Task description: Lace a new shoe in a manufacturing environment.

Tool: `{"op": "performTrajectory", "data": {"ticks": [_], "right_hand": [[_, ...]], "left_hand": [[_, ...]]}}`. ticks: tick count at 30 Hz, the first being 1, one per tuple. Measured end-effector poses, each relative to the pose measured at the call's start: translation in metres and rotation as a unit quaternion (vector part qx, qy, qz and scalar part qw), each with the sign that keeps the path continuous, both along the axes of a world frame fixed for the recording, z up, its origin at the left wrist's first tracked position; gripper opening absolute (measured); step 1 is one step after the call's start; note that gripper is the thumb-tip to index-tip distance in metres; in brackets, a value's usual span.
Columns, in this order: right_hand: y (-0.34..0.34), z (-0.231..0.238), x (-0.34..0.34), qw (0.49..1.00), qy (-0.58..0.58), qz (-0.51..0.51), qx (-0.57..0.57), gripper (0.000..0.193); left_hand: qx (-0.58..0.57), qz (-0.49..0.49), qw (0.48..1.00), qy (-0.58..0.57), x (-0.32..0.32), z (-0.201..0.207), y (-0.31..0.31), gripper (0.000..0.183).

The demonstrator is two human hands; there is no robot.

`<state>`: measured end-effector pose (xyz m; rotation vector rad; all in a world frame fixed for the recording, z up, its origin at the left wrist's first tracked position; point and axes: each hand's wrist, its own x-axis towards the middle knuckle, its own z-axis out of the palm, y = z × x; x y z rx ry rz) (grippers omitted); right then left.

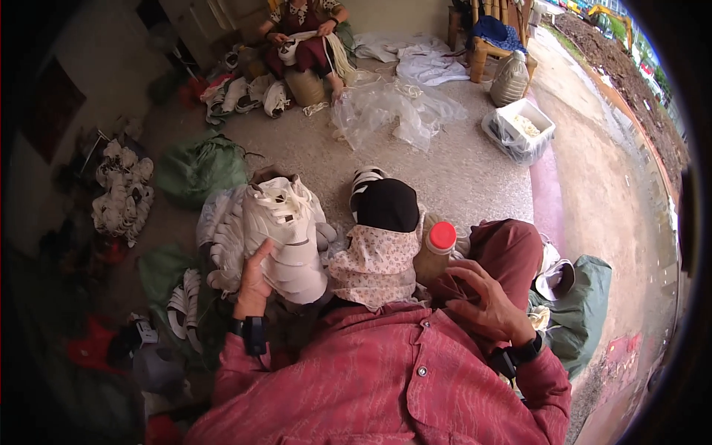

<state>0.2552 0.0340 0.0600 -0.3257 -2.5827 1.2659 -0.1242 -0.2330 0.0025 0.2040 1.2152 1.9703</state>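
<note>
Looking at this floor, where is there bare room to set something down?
Bare floor lies between the green sack and the clear plastic sheet, and between the white tub and the raised knee. It is crowded around the left hand, at the stacked white shoes.

Around the pink-flowered cloth wrap (374,259), the stack of white lace-up shoes (289,236) lies at nine o'clock, the red-lidded cylindrical jar (437,248) at three, the crumpled clear plastic sheet (393,111) on the grey floor (297,141) at twelve, the rectangular white plastic tub (539,137) at two and the green plastic sack (199,170) at ten
</note>
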Motion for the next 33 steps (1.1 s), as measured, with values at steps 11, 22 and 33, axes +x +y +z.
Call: {"op": "performTrajectory", "data": {"ticks": [11, 22, 33], "right_hand": [[-0.009, -0.033, -0.091, 0.993, -0.045, -0.019, -0.107, 0.045], [-0.011, -0.051, -0.115, 0.976, 0.108, 0.015, -0.186, 0.012], [-0.004, -0.068, -0.103, 0.950, -0.100, 0.278, -0.099, 0.020]], "left_hand": [[-0.034, 0.019, 0.999, -0.019, 0.000, -0.032, -0.010, 0.061], [-0.046, 0.028, 0.998, 0.013, -0.002, -0.040, -0.007, 0.058], [-0.020, -0.049, 0.998, 0.040, -0.021, -0.051, 0.108, 0.053]]}}
